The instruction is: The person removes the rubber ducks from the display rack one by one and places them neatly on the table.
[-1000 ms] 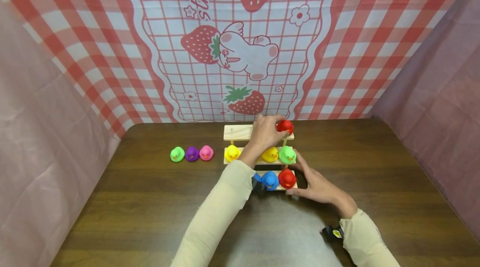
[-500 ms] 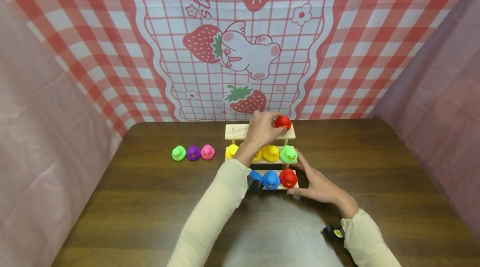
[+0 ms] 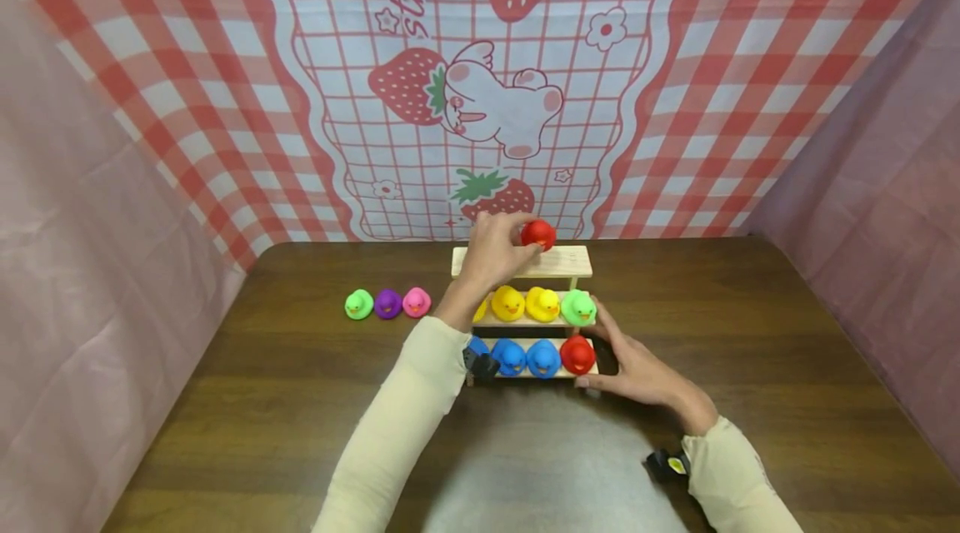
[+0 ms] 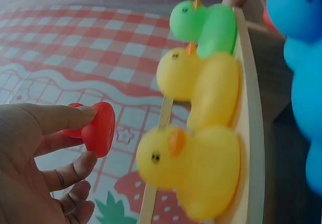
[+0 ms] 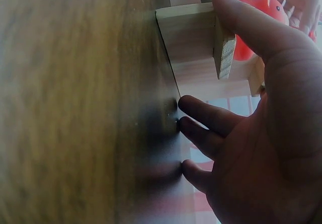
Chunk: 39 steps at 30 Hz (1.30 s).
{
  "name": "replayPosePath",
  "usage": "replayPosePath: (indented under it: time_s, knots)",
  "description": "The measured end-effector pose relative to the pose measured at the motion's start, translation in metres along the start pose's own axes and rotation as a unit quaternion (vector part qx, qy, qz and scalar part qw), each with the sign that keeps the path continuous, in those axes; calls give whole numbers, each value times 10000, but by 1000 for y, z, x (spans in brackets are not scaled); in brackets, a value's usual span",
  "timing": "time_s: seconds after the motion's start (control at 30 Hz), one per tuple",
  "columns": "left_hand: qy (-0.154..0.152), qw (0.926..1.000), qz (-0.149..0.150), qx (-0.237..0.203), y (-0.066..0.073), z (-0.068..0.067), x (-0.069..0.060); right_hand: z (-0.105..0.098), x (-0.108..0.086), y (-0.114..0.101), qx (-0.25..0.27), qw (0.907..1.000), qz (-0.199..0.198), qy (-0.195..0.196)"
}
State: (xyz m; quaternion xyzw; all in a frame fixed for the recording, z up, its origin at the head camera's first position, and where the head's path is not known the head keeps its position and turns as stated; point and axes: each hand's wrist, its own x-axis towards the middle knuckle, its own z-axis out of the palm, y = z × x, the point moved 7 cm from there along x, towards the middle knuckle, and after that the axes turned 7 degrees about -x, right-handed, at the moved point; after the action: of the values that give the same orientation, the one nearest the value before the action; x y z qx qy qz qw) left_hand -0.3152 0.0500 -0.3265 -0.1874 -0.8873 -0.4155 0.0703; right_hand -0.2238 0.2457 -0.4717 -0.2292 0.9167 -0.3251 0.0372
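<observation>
In the head view the left hand (image 3: pixel 493 251) pinches a red duck (image 3: pixel 539 235) between thumb and fingers, above the top board (image 3: pixel 558 261) of a wooden three-tier rack. The left wrist view shows that red duck (image 4: pixel 99 129) held clear of the rack. At the rack's right end is the right hand (image 3: pixel 633 366); its thumb touches the lower board's end (image 5: pixel 224 53), with the other fingers spread toward the table. Yellow ducks (image 3: pixel 508 304) and a green duck (image 3: pixel 578 308) sit on the middle tier, blue ducks (image 3: pixel 543 359) and a red duck (image 3: pixel 577 355) on the bottom one.
Left of the rack, a green duck (image 3: pixel 359 304), a purple duck (image 3: pixel 387 304) and a pink duck (image 3: pixel 417 302) stand in a row on the wooden table (image 3: pixel 247 400). Behind the table hangs a checked cloth with strawberries (image 3: pixel 517 112).
The left hand has lifted the red duck from the top board's right end and moved it left. The right hand stays at the rack's right end.
</observation>
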Motion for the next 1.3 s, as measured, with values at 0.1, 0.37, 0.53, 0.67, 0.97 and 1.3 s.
replayPosePath:
  time_s: [0.1, 0.37, 0.53, 0.67, 0.97, 1.3]
  knots:
    - [61, 10000, -8, -30, -6, -9, -2, -1, 0, 0, -34, 10000, -36, 22]
    - [217, 9996, 99, -143, -21, -29, -9, 0, 0, -1, -62, 10000, -12, 42]
    - [304, 9995, -8, -79, -31, -42, -14, -1, -1, 0, -14, 9999, -27, 111]
    - [363, 9993, 4, -1, -38, -53, -17, -1, -1, 0, 12, 9999, -41, 109]
    - [429, 9990, 30, 123, -53, -74, -26, -1, 0, 1, 1, 10000, -15, 87]
    - [579, 9980, 239, 112, -70, -94, -34, -1, 0, 1, 30, 9999, -49, 113]
